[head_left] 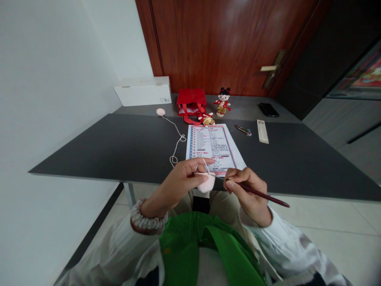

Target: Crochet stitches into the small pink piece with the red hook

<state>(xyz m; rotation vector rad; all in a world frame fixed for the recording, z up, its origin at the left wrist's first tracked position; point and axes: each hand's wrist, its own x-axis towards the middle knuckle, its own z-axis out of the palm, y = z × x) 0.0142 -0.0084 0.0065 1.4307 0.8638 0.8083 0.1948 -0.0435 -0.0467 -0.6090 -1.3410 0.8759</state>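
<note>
Crochet piece (207,184), small, pale pink and rounded, sits in the left hand (181,174) at the near edge of the dark table (133,143), in front of the person's green apron (184,234). The left hand pinches the piece with its thumb against the fingers, while the index finger points out to the right with yarn (182,138) passing over it. The right hand (250,194) is closed around the dark red handle of a crochet hook (264,194), whose thin metal shaft reaches left to the top of the piece; whether its tip is inside a stitch is too small to tell.

The yarn runs in loose curls across the table to a pale pink ball (160,112) near a white box (145,92). Just beyond the hands lies a printed sheet (232,153), its near edge partly covered by them. At its far edge a small doll figure (208,119) lies in front of a red bag (191,97), and a black-haired doll (223,102) stands upright to the right. Farther right lie small snips (243,130), a pale flat packet (262,132) and a black phone (268,110).
</note>
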